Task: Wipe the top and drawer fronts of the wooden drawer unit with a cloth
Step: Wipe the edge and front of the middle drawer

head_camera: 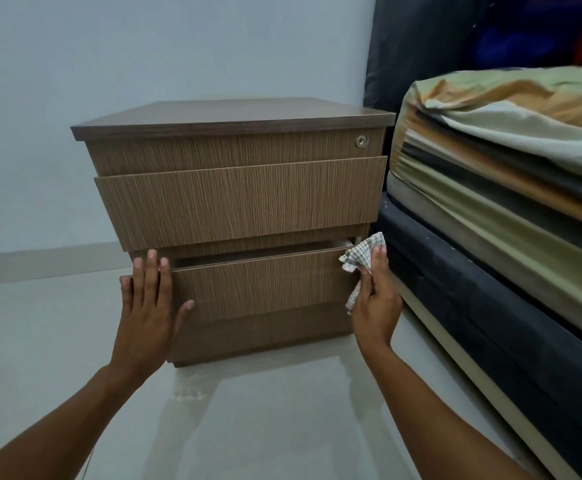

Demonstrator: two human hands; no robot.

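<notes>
The wooden drawer unit [241,199] stands on the floor against the wall, with a dark flat top [234,114] and a small round lock [361,141] on its upper front. Its bottom drawer [262,284] is pulled out a little. My left hand [149,303] lies flat with spread fingers on the left end of that drawer front. My right hand [376,299] is at the drawer's right end, holding a white checked cloth [360,259] bunched against the upper right corner of the drawer front.
A bed with a striped sheeted mattress [511,174] on a dark base [490,306] stands close to the unit's right side. A dark headboard [421,46] rises behind it. Pale tiled floor [265,410] lies in front and to the left.
</notes>
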